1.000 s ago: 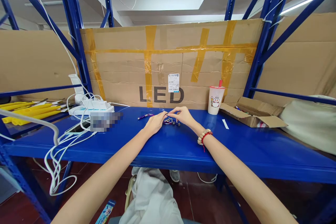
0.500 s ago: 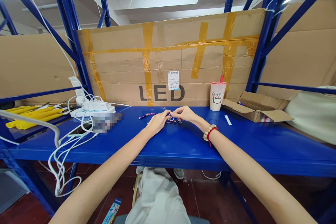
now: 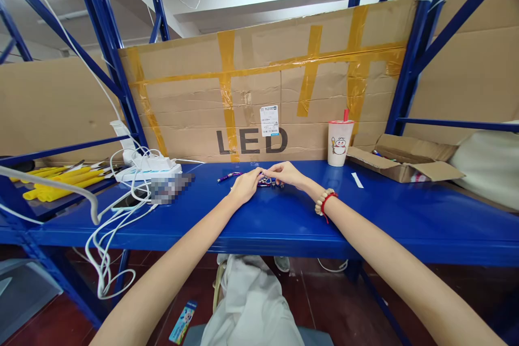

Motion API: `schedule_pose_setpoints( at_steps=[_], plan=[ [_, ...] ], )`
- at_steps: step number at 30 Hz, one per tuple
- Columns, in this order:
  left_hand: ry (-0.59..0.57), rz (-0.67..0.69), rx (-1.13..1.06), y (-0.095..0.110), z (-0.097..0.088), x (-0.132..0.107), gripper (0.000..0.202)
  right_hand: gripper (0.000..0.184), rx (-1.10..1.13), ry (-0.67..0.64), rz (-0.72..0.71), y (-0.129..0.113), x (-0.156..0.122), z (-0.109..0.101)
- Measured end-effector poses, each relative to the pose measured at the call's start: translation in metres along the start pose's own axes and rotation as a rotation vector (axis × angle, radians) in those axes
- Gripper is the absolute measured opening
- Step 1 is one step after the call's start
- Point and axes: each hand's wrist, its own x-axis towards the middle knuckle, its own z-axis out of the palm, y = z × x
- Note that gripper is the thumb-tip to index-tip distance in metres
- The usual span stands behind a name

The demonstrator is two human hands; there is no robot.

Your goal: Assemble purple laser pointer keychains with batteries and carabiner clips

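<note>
Left hand (image 3: 245, 186): lies on the blue metal tabletop (image 3: 284, 221) near its middle, fingers bent with the tips drawn together at the left edge of a small cluster of metal and purple pieces (image 3: 271, 183). Whether they pinch a piece is too small to tell.
Right hand (image 3: 288, 173): comes in from the right, fingers stretched over the cluster with the tips touching it. The grip itself cannot be made out. A beaded bracelet with red cord (image 3: 323, 203) sits on the wrist.
Cluster: on the tabletop between the two hands, towards the far edge, partly hidden by the fingers.
Just left: a thin purple pen-shaped stick (image 3: 227, 176), apart from the left hand.
Far behind: a taped cardboard sheet marked LED (image 3: 263, 86), upright.
Right side: a white printed drink cup with a red straw (image 3: 339, 143), a white paper strip (image 3: 357, 180), then an open flat cardboard box (image 3: 405, 158).
Left side: a white power strip (image 3: 148, 170) with white cables (image 3: 107, 232) hanging over the near edge, and yellow tubes (image 3: 60, 179) further left.
</note>
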Motion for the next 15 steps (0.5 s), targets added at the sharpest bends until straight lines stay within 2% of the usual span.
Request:
schedule_pose_setpoints(
  at_steps=[9,15],
  plan=[
    [-0.01,-0.065,0.003,-0.0011,0.0005,0.0021,0.024,0.048,0.054,-0.05,-0.019,-0.0007,-0.0016,0.0006],
    [-0.053,-0.094,-0.001,0.0008,-0.0049,0.0014,0.027,0.046,0.067,-0.009,-0.089,0.0013,0.0002,-0.0025]
  ],
)
